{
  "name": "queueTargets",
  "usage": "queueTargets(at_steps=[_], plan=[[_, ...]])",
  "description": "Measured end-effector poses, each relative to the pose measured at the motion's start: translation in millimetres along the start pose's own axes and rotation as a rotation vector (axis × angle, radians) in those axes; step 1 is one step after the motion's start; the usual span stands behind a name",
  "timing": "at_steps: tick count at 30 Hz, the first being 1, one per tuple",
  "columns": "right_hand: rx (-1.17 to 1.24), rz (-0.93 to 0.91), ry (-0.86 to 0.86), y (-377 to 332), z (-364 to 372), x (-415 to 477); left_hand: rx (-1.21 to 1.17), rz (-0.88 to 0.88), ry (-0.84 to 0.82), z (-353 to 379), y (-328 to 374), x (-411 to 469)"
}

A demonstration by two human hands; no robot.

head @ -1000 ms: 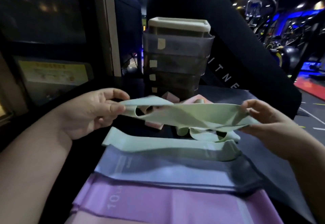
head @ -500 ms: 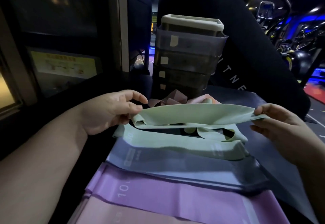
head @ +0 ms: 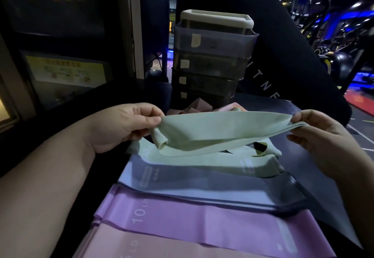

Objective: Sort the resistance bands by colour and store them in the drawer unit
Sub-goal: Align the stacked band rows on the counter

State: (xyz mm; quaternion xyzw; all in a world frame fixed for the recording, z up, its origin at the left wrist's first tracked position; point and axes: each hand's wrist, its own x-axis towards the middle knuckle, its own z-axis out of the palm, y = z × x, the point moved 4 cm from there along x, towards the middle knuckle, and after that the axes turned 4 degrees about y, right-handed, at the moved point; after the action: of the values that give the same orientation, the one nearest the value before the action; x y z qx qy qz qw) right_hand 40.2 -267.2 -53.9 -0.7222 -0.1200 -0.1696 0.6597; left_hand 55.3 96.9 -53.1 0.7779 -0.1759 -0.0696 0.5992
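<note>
A pale green resistance band (head: 222, 130) hangs stretched flat between my hands above the table. My left hand (head: 125, 126) pinches its left end and my right hand (head: 317, 138) pinches its right end. Under it more green bands (head: 202, 159) lie flat, then a grey-blue band (head: 212, 185), a purple band marked 10 LB (head: 202, 221) and a pink band (head: 151, 245) nearest me. Crumpled pink bands (head: 199, 106) sit just in front of the smoky drawer unit (head: 214, 59), whose stacked drawers look closed.
A dark mat (head: 315, 176) covers the table under the bands. A black padded gym part with white letters (head: 283, 65) rises right behind the drawer unit. A wall panel with a yellow notice (head: 66, 71) stands at the left.
The twisted green band between my hands has been straightened and pulled flat. Both hands kept their grip, and the view moved closer to the drawer unit.
</note>
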Motion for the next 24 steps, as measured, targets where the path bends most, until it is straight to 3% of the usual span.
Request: queueTargets(at_steps=[5, 10, 12, 17, 24], plan=[[-0.006, 0.000, 0.015, -0.6, 1.1, -1.3, -0.139, 0.028, 0.083, -5.4, 1.4, 1.1], [-0.014, -0.004, 0.026, -1.2, 1.7, -1.9, -0.263, 0.099, -0.054, -6.6, 5.2, -2.7], [-0.009, -0.003, 0.030, -1.6, 1.3, -1.9, -0.233, 0.112, -0.070, -2.9, 6.0, -2.9], [-0.035, -0.002, 0.027, -0.5, 2.7, -2.4, -0.090, 0.125, 0.066, -1.3, 3.4, 1.2], [-0.017, 0.001, 0.044, -1.6, 3.3, -3.0, -0.070, 0.160, -0.031, -1.2, 2.4, -1.1]])
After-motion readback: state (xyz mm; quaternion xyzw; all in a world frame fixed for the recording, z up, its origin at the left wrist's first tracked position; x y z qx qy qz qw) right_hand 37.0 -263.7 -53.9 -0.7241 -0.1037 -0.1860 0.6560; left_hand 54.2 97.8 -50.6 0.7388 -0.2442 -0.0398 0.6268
